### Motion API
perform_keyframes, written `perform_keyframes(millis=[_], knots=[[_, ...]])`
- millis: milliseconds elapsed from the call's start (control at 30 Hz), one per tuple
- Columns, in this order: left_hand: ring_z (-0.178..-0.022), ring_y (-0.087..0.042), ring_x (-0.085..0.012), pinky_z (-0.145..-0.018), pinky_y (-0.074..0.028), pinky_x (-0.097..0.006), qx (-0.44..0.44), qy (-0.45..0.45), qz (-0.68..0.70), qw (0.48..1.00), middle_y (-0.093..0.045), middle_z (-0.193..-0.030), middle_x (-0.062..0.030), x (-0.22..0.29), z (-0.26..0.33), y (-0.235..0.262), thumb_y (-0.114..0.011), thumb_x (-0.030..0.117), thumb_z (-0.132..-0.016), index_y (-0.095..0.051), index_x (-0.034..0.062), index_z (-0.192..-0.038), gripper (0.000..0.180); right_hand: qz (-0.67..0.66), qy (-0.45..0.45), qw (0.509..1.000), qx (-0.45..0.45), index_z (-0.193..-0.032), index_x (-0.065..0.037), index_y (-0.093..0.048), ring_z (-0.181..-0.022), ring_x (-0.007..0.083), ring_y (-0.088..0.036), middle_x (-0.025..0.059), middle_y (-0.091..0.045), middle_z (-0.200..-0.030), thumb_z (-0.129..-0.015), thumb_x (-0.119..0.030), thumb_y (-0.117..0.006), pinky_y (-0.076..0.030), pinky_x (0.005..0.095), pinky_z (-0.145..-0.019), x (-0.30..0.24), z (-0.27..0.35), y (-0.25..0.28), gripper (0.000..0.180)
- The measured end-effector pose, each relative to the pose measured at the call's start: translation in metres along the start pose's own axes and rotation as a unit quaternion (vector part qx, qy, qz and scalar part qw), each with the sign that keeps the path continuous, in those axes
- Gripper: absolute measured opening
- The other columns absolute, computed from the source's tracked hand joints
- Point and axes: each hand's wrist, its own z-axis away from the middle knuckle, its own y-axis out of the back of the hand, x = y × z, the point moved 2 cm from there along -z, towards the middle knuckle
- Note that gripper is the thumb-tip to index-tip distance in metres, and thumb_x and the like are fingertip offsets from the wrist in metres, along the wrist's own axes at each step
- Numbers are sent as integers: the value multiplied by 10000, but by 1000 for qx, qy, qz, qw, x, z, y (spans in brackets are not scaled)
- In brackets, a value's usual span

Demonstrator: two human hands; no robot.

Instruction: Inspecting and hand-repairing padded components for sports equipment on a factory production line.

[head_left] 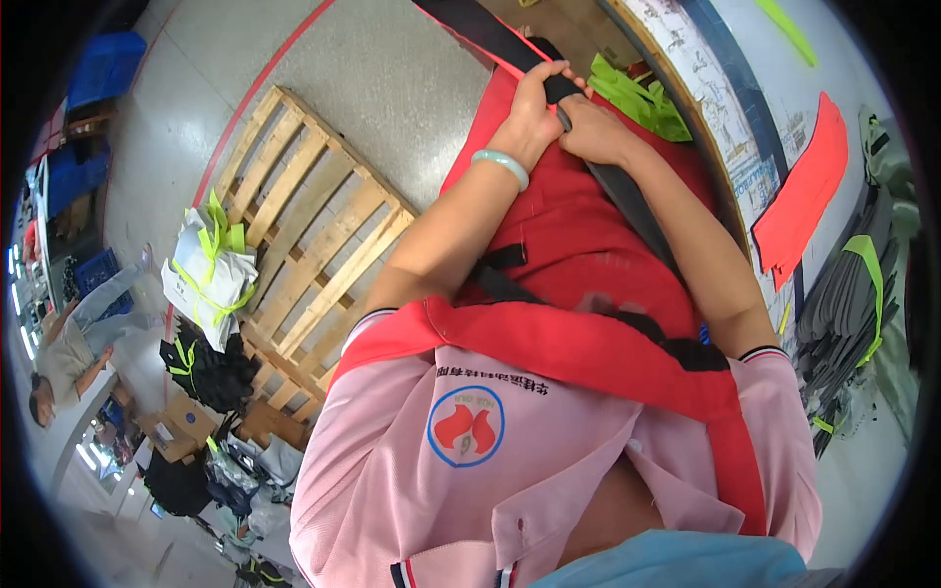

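The left hand (534,103) is curled tight around a black strap (490,34), fingers wrapped over its edge near the top of the view. A pale green bangle (501,165) sits on that wrist. The right hand (598,129) lies just beside the left, touching it, and presses closed on the same strap where it runs down over a red vest (569,235). The vest is spread across the person's front, from the hands down to the chest, with black webbing and a buckle on it; a red band of it crosses the pink shirt (392,461). The strap runs from the upper edge of the view, through both hands, and on down the vest toward the person's right.

Just past the hands lie bright green fabric pieces (642,103), at the rim of a surface (730,118). An orange-red cut piece (804,196) lies on that surface, well apart from the hands. On the floor to the left is a wooden pallet (314,225), with a white bundle (206,274) tied in green tape at its edge.
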Motion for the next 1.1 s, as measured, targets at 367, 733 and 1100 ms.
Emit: perform_keyframes(millis=[367, 733, 1100], knots=[[-831, -582, -287, -888, -492, -467, -52, 9, -44, 998, -585, -859, -121, -3, -3, 3, -534, 148, -876, -551, -16, -1034, 228, -27, 22, 999, 41, -1273, -101, -427, -1117, 400, -528, 176, -449, -1335, -738, -140, -544, -463, 489, -865, 6, 4, -3, 548], [-726, -583, -253, -787, -528, -432, 4, -6, -63, 998, -574, -733, -98, -5, -1, -1, -589, 133, -868, -553, 18, -807, 135, 3, -12, 1000, 25, -1082, -50, -503, -1037, 395, -581, 223, -552, -1181, -731, -170, -563, -470, 492, -859, -1, 13, 3, 376], [-815, -577, -275, -878, -493, -456, -107, 3, -29, 994, -583, -837, -118, 1, -5, 2, -551, 141, -862, -557, -18, -977, 196, -42, 20, 996, 76, -1289, -138, -431, -1110, 386, -542, 120, -459, -1334, -748, -140, -538, -453, 490, -899, -3, 16, -8, 552]])
